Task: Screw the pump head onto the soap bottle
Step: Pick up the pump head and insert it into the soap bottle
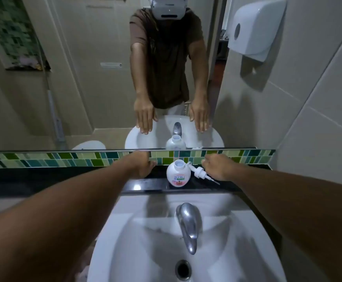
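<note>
A white soap bottle (pixel 178 173) with a pink label stands upright on the black ledge (pixel 74 180) behind the sink, its neck uncapped. The white pump head (pixel 199 171) lies on its side just right of the bottle, its thin tube pointing toward the right. My left hand (pixel 142 164) hovers over the ledge left of the bottle, fingers spread, holding nothing. My right hand (pixel 217 165) hovers right of the pump head, also empty. The mirror reflects both hands flat and open.
A white sink (pixel 125 231) with a chrome faucet (pixel 188 222) sits below the ledge. A strip of green tiles (pixel 64 158) and a large mirror (pixel 74 78) rise behind. A paper towel dispenser (pixel 253 27) hangs on the right wall.
</note>
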The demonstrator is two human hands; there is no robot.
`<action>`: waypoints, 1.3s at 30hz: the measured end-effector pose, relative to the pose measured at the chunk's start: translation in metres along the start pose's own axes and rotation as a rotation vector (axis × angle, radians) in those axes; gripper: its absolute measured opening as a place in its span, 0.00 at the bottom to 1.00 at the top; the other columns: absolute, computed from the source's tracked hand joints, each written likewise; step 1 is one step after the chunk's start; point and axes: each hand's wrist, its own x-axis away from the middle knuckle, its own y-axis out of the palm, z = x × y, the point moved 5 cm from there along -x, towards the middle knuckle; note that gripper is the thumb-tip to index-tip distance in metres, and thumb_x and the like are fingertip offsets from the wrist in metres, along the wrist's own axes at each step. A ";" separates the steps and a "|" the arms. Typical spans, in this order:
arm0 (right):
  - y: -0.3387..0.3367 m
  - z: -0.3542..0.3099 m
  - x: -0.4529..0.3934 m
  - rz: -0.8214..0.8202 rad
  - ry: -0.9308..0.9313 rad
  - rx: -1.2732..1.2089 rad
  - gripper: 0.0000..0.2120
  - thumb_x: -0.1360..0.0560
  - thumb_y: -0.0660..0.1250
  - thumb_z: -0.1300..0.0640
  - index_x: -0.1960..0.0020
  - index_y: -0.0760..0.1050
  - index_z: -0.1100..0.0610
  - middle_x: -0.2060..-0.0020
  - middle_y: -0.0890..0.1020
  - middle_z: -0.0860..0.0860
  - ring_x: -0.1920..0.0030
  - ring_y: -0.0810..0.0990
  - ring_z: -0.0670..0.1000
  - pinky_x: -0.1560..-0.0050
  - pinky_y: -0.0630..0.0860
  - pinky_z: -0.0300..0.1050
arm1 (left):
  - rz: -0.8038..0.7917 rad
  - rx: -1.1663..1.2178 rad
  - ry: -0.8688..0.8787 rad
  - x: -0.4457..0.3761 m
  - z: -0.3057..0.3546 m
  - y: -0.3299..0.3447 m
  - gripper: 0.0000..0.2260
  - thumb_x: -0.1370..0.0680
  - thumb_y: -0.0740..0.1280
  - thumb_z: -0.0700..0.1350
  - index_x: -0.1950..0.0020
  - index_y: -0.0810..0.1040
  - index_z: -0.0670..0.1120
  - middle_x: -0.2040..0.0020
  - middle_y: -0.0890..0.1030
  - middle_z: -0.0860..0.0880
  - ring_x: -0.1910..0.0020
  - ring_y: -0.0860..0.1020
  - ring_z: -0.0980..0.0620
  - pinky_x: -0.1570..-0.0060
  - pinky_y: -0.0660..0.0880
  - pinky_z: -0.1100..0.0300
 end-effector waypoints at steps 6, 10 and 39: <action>0.032 0.015 -0.014 -0.046 0.061 -0.128 0.17 0.15 0.53 0.52 0.44 0.75 0.63 0.43 0.80 0.64 0.48 0.77 0.61 0.52 0.70 0.49 | -0.050 0.046 -0.019 -0.010 -0.008 0.032 0.18 0.16 0.61 0.56 0.39 0.77 0.41 0.41 0.83 0.37 0.48 0.79 0.41 0.50 0.73 0.52; 0.052 0.021 -0.023 -0.063 0.066 -0.141 0.14 0.16 0.54 0.52 0.45 0.73 0.61 0.41 0.79 0.63 0.47 0.76 0.61 0.52 0.68 0.48 | -0.077 0.043 -0.009 -0.013 -0.010 0.049 0.18 0.16 0.61 0.55 0.36 0.77 0.42 0.39 0.82 0.37 0.42 0.80 0.38 0.44 0.77 0.48; 0.096 0.037 -0.053 0.073 0.001 -0.155 0.13 0.19 0.61 0.54 0.38 0.72 0.59 0.42 0.77 0.59 0.41 0.75 0.62 0.46 0.68 0.52 | -0.061 0.158 0.028 -0.044 0.004 0.097 0.31 0.21 0.70 0.58 0.24 0.68 0.44 0.30 0.79 0.39 0.34 0.79 0.38 0.39 0.77 0.47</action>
